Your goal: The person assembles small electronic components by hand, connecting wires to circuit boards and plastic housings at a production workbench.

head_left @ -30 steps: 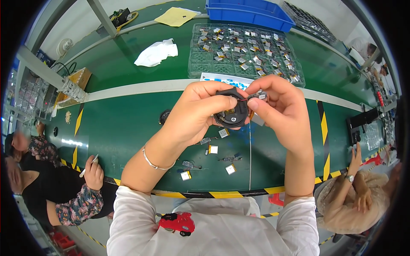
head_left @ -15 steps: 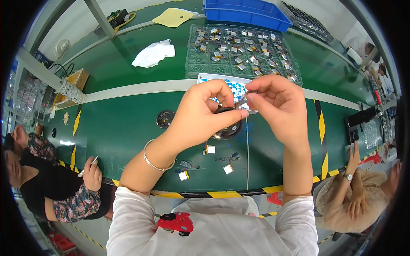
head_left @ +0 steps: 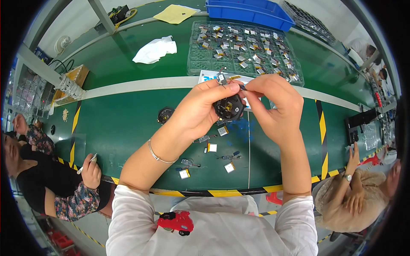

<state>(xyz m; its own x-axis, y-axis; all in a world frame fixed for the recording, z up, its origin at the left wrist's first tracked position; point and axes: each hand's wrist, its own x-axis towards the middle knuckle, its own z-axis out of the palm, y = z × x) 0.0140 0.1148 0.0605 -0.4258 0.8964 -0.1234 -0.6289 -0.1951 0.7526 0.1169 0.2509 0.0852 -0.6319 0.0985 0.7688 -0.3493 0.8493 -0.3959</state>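
My left hand (head_left: 194, 104) is closed around the edge of a round black plastic housing (head_left: 229, 107), whose open inner face shows a few metal and yellowish parts. Above its thumb, a small silvery component with thin wires (head_left: 221, 78) sticks up from the same grip. My right hand (head_left: 277, 102) has thumb and index finger pinched on a small dark piece (head_left: 242, 87), right beside the left thumb tip. Whether this piece joins the wires cannot be made out. Below the hands lie small wired batteries (head_left: 212, 147) on the green table. Another round black housing (head_left: 165, 115) rests left of my wrist.
Beyond my hands, a white box (head_left: 206, 77) holds blue-and-white pieces, partly hidden. Behind it stands a clear compartment tray (head_left: 200, 62) of wired batteries, then a blue bin (head_left: 250, 13). A white cloth (head_left: 156, 50) lies far left. Co-workers sit at left (head_left: 90, 173) and right (head_left: 353, 192).
The round housing shows higher, its inner face uncovered, and a battery beneath it has come into sight. The wired silvery component now stands above my left thumb. My right fingers have moved slightly left.
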